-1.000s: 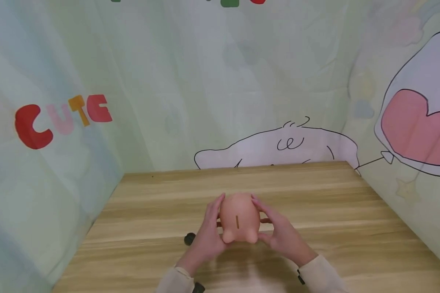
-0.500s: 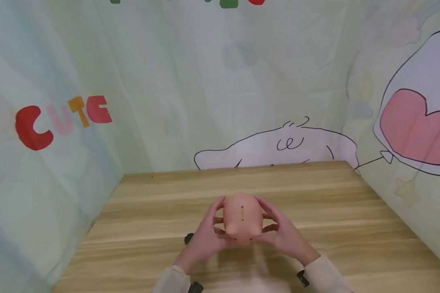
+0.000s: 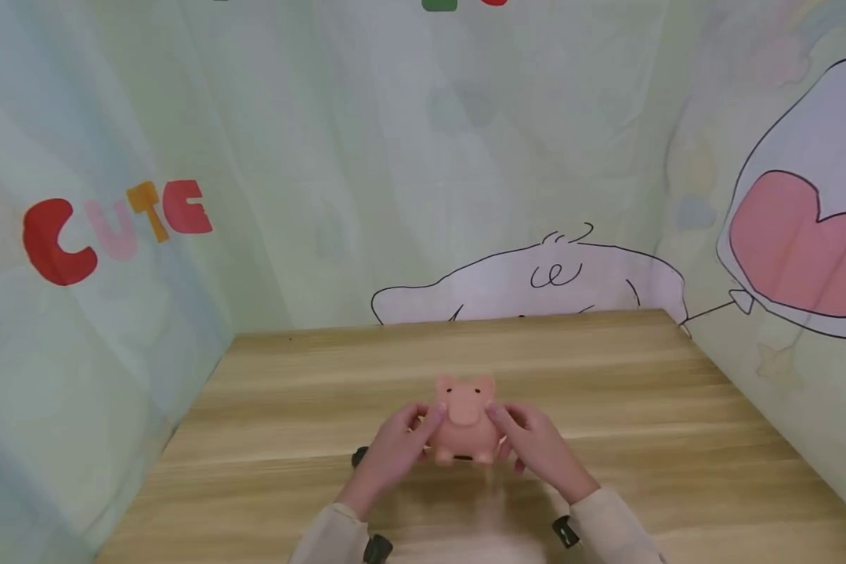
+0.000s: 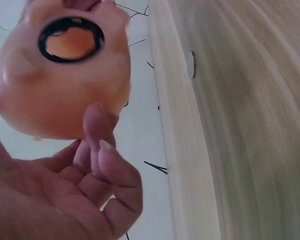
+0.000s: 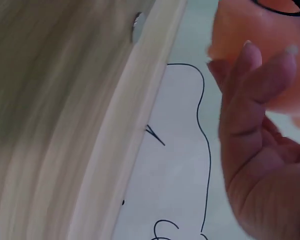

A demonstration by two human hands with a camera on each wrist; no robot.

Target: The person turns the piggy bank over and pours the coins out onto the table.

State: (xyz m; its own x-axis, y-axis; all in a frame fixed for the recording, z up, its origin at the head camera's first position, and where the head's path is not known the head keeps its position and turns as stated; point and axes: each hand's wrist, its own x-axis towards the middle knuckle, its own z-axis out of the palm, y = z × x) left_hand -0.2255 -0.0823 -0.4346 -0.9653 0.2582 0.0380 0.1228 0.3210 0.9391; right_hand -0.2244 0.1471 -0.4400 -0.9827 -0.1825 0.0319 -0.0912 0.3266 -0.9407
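Note:
A pink piggy bank (image 3: 464, 439) is held up over the table between both hands, its eyes and snout turned toward the head camera. My left hand (image 3: 397, 446) grips its left side, thumb beside the snout and fingers curled behind. On the opposite side my right hand (image 3: 539, 446) holds it the same way. The left wrist view shows the bank's underside (image 4: 55, 105) with a black-rimmed round opening, through which an orange-pink inside shows. The right wrist view catches only part of the bank (image 5: 285, 70) above the bent fingers. The coin slot is hidden from the head camera.
A silver coin-like disc (image 4: 191, 65) lies on the wooden table (image 3: 289, 407). Small black objects sit by the left wrist (image 3: 359, 457) and near both cuffs. A printed cloth backdrop (image 3: 324, 172) surrounds the table at the back and sides.
The piggy bank has been tipped from showing its slotted back to showing its face. Both thumbs have come up onto its front beside the snout.

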